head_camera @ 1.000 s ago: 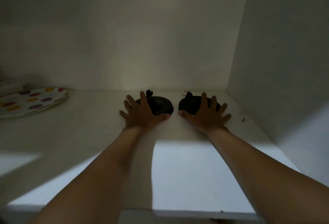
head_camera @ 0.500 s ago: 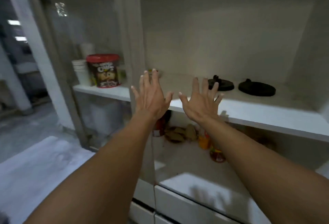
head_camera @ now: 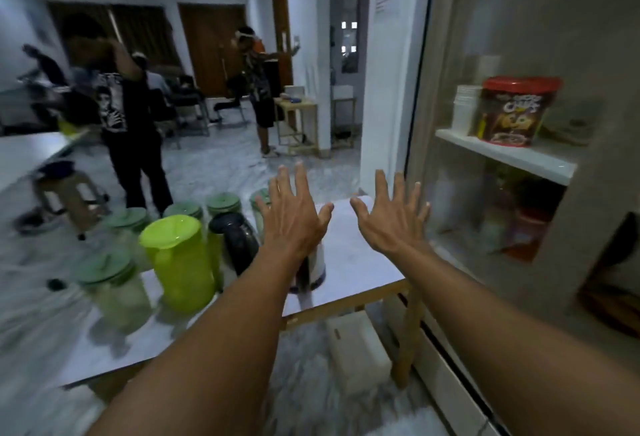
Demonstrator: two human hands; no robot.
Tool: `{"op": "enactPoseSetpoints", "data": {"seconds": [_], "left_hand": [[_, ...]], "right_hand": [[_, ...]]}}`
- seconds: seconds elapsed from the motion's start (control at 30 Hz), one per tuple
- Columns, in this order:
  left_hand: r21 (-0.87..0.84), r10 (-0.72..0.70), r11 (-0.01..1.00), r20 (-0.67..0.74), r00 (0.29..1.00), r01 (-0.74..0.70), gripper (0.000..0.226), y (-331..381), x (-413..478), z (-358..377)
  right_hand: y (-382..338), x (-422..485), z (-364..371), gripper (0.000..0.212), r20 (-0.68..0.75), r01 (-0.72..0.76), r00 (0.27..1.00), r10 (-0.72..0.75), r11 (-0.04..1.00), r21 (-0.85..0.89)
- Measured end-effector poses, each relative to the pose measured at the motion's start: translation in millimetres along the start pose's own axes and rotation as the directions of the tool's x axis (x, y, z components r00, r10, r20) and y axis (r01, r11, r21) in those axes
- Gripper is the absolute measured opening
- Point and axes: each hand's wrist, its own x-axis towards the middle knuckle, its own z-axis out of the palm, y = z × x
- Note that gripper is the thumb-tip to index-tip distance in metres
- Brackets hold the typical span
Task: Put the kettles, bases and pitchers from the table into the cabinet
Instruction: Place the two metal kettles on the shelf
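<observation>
My left hand (head_camera: 294, 214) and my right hand (head_camera: 391, 217) are both held out in the air with fingers spread, holding nothing, above the white table (head_camera: 363, 262). On the table stand a lime-green pitcher (head_camera: 180, 262), a dark kettle (head_camera: 235, 238), a white kettle (head_camera: 311, 269) partly hidden by my left forearm, and several clear pitchers with green lids (head_camera: 110, 283). The cabinet (head_camera: 519, 158) is to my right; the two black bases are out of view.
Behind the cabinet's glass door a shelf (head_camera: 505, 155) holds a red-lidded cereal tub (head_camera: 512, 110) and white cups (head_camera: 464, 113). Two people (head_camera: 128, 117) stand in the room beyond, near chairs and a small wooden table (head_camera: 301, 117). A white box (head_camera: 356, 349) lies under the table.
My hands left the two black bases on the cabinet shelf and drew back empty. My view swung left from the cabinet to the table with pitchers and kettles.
</observation>
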Motion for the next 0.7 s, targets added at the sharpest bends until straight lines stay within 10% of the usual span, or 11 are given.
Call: {"op": "enactPoseSetpoints", "data": {"seconds": [0.2,0.37,0.53,0.7], "left_hand": [[0.012,-0.362,0.932,-0.004,0.932,0.362,0.084,-98,-1,25],[-0.271,-0.696,0.661,0.126,0.707,0.699,0.071,-133,21,85],[-0.537,-0.832,0.347,0.202,0.516,0.769,0.066,-151,44,131],[-0.538,-0.861,0.279,0.227,0.456,0.795,0.025,-167,48,146]], "right_hand": [[-60,22,96,0.078,0.260,0.026,0.963,-0.066,0.988,0.153],[-67,52,171,0.080,0.496,-0.277,0.864,0.084,0.903,0.329],[-62,75,216,0.052,0.570,-0.453,0.817,0.092,0.714,0.534],[-64,74,237,0.032,0.554,-0.484,0.829,0.083,0.605,0.633]]}}
